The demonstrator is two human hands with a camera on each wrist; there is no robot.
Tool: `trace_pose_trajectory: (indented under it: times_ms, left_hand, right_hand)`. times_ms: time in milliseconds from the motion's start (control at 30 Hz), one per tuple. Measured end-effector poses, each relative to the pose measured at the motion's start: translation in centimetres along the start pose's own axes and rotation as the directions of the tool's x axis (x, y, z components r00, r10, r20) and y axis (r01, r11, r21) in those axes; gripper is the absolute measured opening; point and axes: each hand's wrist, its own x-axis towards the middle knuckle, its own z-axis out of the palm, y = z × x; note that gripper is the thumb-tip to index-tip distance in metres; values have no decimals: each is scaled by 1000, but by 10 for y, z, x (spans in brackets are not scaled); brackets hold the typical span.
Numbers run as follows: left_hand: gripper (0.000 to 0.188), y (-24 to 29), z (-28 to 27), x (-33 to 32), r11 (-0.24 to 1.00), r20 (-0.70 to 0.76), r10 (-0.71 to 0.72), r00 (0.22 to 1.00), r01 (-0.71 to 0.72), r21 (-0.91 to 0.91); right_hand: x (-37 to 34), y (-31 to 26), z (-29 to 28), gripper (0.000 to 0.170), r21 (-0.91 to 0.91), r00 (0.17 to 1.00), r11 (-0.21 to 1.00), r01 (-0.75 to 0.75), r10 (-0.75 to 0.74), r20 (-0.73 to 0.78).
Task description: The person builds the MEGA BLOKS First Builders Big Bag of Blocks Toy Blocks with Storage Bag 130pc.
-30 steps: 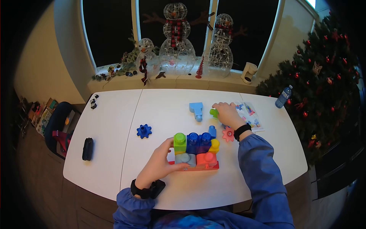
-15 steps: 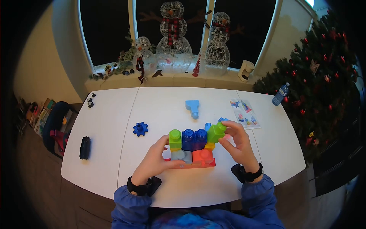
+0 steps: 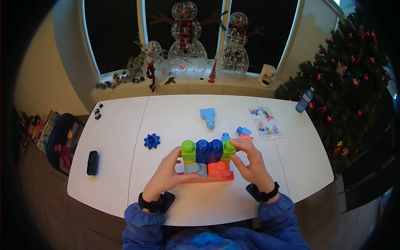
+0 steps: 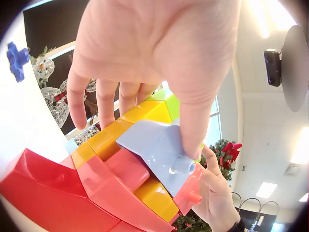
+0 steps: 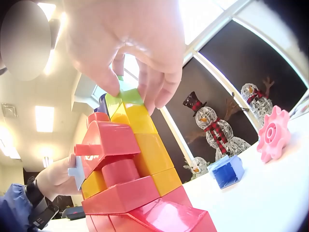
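A block structure stands on the white table, with a red base (image 3: 227,178), a grey-blue block (image 3: 196,168) and a coral block (image 3: 219,168) on its near face, and yellow blocks (image 5: 157,153) behind them. Along its top are two dark blue blocks (image 3: 209,152) between a green block (image 3: 188,152) on the left and another green block (image 3: 228,149) on the right. My left hand (image 3: 166,174) grips the left side, its thumb on the grey-blue block (image 4: 154,145). My right hand (image 3: 253,166) pinches the right green block (image 5: 131,96), which sits on a yellow one.
Beyond the structure lie a light blue piece (image 3: 208,117), small blue blocks (image 3: 243,131), a pink gear (image 5: 274,134) and a picture sheet (image 3: 266,123). A dark blue gear (image 3: 152,141) and a black case (image 3: 92,163) are at the left, a bottle (image 3: 305,100) at the back right.
My right hand has brought the green block from the back right of the table onto the structure's top right end. My left hand keeps its grip on the left side.
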Motion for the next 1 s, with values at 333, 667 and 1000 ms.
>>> trace_pose_trajectory:
  times_ms: [333,667,1000]
  left_hand:
    - [85,-1,1,-1,1000,-9,-25,1000,25,-18]
    - [86,-1,1,-1,1000,-18,-15,1000,15,-8]
    - [83,-1,1,-2,1000,-8,-20,1000,20,3]
  right_hand:
    - [0,-4,2,45,-35,1000,999,-5,5,-12]
    - [2,-3,-4,45,0,998,1000,-31,30,57]
    - [33,37,-33,37,-108,950,947,-303,308,41]
